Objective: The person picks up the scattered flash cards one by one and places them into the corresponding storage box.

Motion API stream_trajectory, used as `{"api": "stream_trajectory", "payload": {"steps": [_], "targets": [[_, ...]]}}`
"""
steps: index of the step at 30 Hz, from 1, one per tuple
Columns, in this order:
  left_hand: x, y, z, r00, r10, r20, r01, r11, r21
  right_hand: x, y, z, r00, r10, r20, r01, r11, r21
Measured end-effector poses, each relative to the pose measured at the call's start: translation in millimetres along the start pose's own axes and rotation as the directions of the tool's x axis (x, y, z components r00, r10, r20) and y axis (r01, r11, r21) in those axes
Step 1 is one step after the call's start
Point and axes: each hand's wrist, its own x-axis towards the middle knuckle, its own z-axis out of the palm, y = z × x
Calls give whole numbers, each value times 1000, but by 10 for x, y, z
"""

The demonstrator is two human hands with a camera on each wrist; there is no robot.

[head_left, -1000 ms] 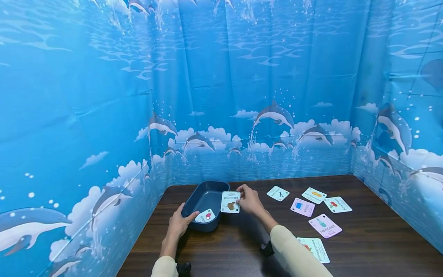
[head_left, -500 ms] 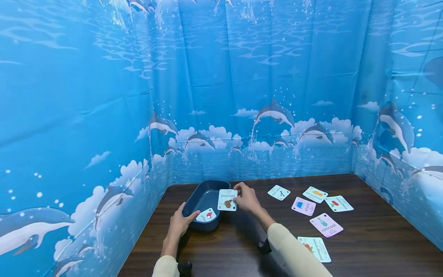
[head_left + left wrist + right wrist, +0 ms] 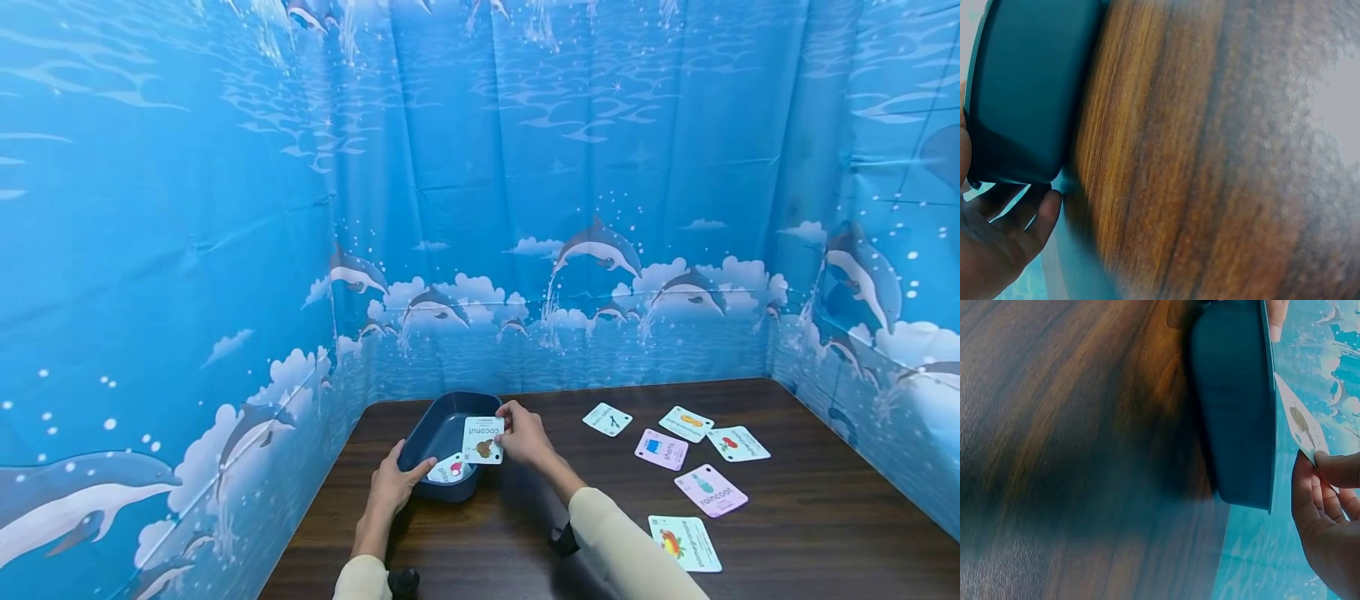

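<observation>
A dark blue rectangular container [image 3: 448,492] stands at the left of the table. My left hand [image 3: 392,490] grips its left side, thumb over the rim and fingers against the outer wall. Between the thumb and fingers of my right hand [image 3: 527,435] is the coconut card [image 3: 480,435], pinched by its right edge. That card overlaps the container's right rim in the head view; in the right wrist view the card [image 3: 1301,420] is tilted beside the rim. Inside the container lies another white card [image 3: 444,472] with a pink-red picture, partly covered by the coconut card.
Several cards lie on the dark wooden table [image 3: 517,542] to the right: a shorts card [image 3: 662,449], a raincoat card [image 3: 711,490], a card with an orange-red fruit [image 3: 684,543] near the front, and others behind. A blue dolphin-print curtain [image 3: 480,208] surrounds the table.
My right hand has carried the coconut card leftward, from beside the container's right rim to over it. The left hand keeps its grip on the container.
</observation>
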Motion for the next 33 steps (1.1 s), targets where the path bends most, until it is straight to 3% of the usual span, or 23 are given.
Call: {"api": "stream_trajectory", "payload": {"steps": [33], "targets": [[24, -25, 6, 1000, 4, -8, -4, 1000, -5, 48, -132, 296, 998, -21, 55, 21, 1000, 0]]}}
